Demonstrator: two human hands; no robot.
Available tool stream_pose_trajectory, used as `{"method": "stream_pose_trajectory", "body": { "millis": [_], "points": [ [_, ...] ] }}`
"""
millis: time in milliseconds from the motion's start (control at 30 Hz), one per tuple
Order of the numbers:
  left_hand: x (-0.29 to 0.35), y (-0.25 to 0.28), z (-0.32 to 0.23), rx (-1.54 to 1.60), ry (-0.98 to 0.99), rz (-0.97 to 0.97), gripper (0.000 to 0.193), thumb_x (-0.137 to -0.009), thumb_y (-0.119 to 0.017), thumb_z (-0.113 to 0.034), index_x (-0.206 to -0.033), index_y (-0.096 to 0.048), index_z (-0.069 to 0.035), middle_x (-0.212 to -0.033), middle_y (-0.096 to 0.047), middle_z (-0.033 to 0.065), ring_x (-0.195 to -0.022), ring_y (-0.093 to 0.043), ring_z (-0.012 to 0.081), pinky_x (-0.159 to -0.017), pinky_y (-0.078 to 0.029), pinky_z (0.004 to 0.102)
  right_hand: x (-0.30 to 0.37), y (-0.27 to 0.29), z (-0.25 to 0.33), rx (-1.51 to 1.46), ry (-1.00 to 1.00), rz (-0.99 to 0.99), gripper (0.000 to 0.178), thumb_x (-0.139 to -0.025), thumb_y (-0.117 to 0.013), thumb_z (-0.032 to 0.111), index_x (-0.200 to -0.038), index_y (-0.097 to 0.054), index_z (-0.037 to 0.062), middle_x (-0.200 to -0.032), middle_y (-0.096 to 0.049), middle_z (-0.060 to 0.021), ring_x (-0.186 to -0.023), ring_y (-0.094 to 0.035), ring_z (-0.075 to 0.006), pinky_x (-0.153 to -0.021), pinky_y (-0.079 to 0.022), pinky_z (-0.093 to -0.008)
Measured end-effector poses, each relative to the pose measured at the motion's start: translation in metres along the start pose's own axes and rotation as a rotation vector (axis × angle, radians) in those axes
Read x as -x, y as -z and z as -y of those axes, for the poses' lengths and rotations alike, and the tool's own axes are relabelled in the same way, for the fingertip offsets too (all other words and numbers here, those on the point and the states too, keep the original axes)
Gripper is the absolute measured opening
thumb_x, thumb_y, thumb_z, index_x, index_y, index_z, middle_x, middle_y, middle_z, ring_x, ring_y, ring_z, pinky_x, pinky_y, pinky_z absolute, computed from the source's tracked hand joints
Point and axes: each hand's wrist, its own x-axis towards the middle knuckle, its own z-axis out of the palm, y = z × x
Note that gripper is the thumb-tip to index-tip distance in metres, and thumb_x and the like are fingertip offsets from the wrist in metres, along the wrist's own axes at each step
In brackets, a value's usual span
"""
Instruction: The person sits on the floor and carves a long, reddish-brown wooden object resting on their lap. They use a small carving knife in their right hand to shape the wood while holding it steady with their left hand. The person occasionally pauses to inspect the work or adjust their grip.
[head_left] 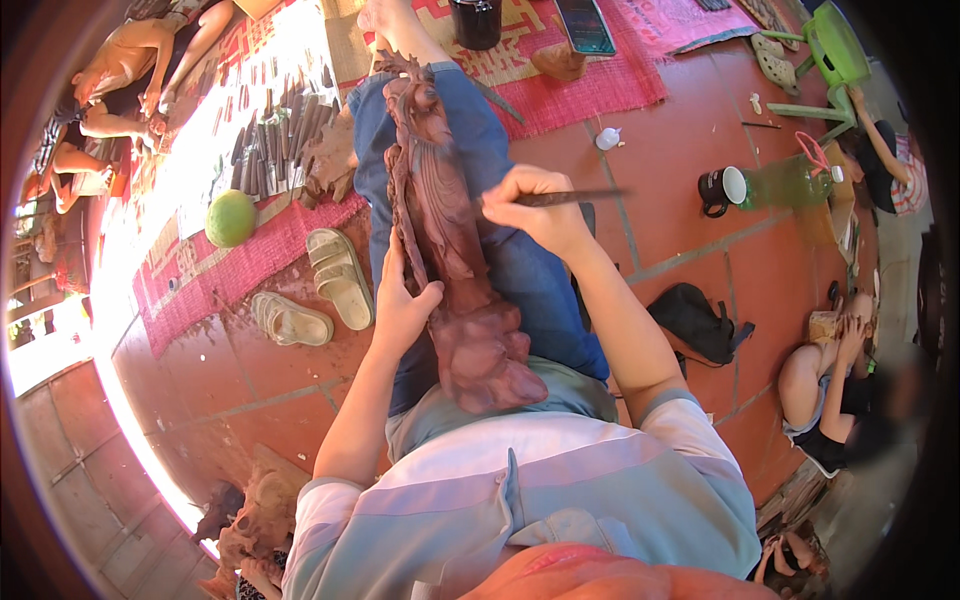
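Note:
A tall reddish-brown carved wooden statue (447, 205) lies along my lap, its rounded, rock-like base against my belly and its finely cut top towards my knees. Long flowing folds are carved down its middle. My left hand (405, 305) grips the statue's left edge, thumb on the near side. Held in my closed right hand (538, 208) is a slim dark-handled tool (585, 197), pointing out to the right. The hand is just right of the carved folds. The tool's working end is hidden and blurred, so I cannot tell whether it touches the wood.
Many carving chisels (275, 145) lie on a mat at left, near a round green fruit (230, 218) and a pair of sandals (340, 280). A phone (586, 27) is ahead. At right are a mug (713, 190), a green bottle (790, 183) and a black bag (690, 318). Other people sit on both sides.

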Motion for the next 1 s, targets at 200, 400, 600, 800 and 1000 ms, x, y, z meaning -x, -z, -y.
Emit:
{"method": "stream_pose_trajectory", "body": {
  "millis": [200, 400, 600, 800, 1000],
  "points": [
    [-0.001, 0.001, 0.011, -0.076, -0.090, -0.033, 0.093, -0.071, -0.063, -0.008, -0.151, -0.017, 0.002, -0.147, -0.035, 0.0187, -0.136, -0.038, 0.0280, -0.110, -0.034, 0.0342, 0.016, 0.006, -0.010, -0.074, 0.027, 0.046, 0.008, -0.077, -0.074, -0.001, -0.076, -0.066, -0.0013, -0.085, -0.066, -0.0096, -0.087, -0.065, -0.0169, -0.078, -0.050, -0.0279],
    [-0.002, 0.008, 0.010, 0.100, -0.001, 0.047, 0.095, -0.069, -0.063, -0.008, -0.152, -0.017, 0.001, -0.150, -0.032, 0.0169, -0.137, -0.036, 0.0265, -0.112, -0.029, 0.0343, 0.002, -0.015, 0.009, -0.025, 0.136, 0.013, 0.008, -0.074, -0.075, -0.001, -0.078, -0.068, -0.0015, -0.088, -0.067, -0.0107, -0.085, -0.066, -0.0179, -0.078, -0.050, -0.0286],
    [0.000, 0.005, 0.017, 0.128, -0.026, 0.016, 0.094, -0.069, -0.064, -0.011, -0.151, -0.019, 0.002, -0.150, -0.033, 0.0174, -0.139, -0.033, 0.0252, -0.114, -0.026, 0.0338, 0.013, 0.009, -0.003, -0.091, 0.054, 0.032, 0.007, -0.075, -0.073, -0.003, -0.077, -0.066, -0.0027, -0.088, -0.066, -0.0107, -0.087, -0.065, -0.0176, -0.077, -0.050, -0.0285],
    [-0.002, 0.003, 0.025, 0.058, -0.115, -0.011, 0.094, -0.070, -0.064, -0.013, -0.150, -0.019, 0.004, -0.149, -0.033, 0.0202, -0.140, -0.032, 0.0280, -0.114, -0.026, 0.0347, 0.008, -0.008, -0.003, 0.030, 0.161, 0.050, 0.005, -0.077, -0.072, -0.004, -0.078, -0.067, -0.0021, -0.087, -0.066, -0.0108, -0.091, -0.065, -0.0186, -0.081, -0.050, -0.0305],
    [0.000, 0.001, 0.024, 0.008, -0.063, -0.039, 0.094, -0.070, -0.063, -0.017, -0.150, -0.020, 0.004, -0.147, -0.034, 0.0209, -0.139, -0.034, 0.0300, -0.114, -0.027, 0.0353, 0.011, 0.000, 0.004, 0.013, 0.156, -0.013, 0.008, -0.076, -0.073, -0.005, -0.076, -0.065, -0.0029, -0.085, -0.065, -0.0115, -0.091, -0.066, -0.0208, -0.081, -0.049, -0.0314]
  ]
}}
